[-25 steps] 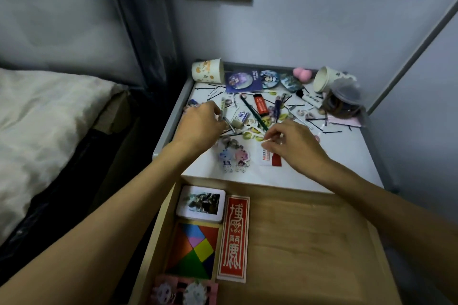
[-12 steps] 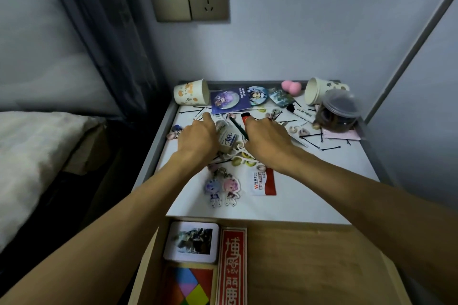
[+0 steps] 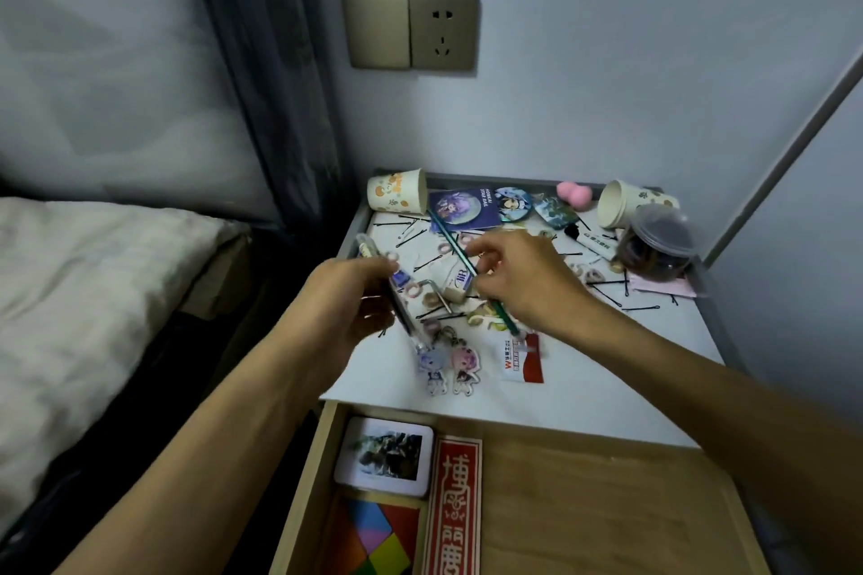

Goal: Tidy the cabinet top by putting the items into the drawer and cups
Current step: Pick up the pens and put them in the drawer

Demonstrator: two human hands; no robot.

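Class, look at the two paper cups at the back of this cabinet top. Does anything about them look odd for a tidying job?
Yes. Both lie tipped on their sides: the orange-printed paper cup at the back left corner, and the green-printed paper cup at the back right. Neither can take items until it is stood upright.

Two paper cups (image 3: 397,191) tipped sideways; drawer (image 3: 583,504) open, possibly half-empty.

Bare surface (image 3: 607,369) is left right of the red card (image 3: 523,357); behind it, passage is blocked by scattered hairpins (image 3: 607,294) and a jar (image 3: 656,250).
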